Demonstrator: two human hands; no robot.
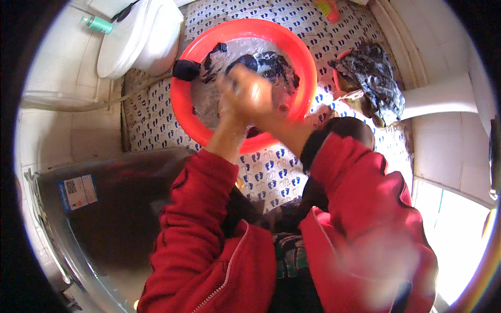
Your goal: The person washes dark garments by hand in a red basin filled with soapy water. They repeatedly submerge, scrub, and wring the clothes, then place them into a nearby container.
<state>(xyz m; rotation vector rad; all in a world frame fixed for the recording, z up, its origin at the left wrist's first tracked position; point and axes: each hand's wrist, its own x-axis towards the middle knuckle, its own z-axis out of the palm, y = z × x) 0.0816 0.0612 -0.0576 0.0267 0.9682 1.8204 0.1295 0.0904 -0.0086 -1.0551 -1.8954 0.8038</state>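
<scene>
Blurred: my left hand point(237, 96) and right hand point(261, 99), smeared together over the red basin point(182, 99); I cannot tell their grip apart or what they clasp.

Hidden: the basin's near rim, behind my red sleeves point(209, 208); part of the dark wet laundry point(271, 65), behind the hands.

Cut off: the white toilet point(138, 36) at the far edge; the pink object point(327, 8), far right, kind unclear; the grey machine lid point(104, 219), near left.

Too small: the label point(77, 192) on that lid.
</scene>
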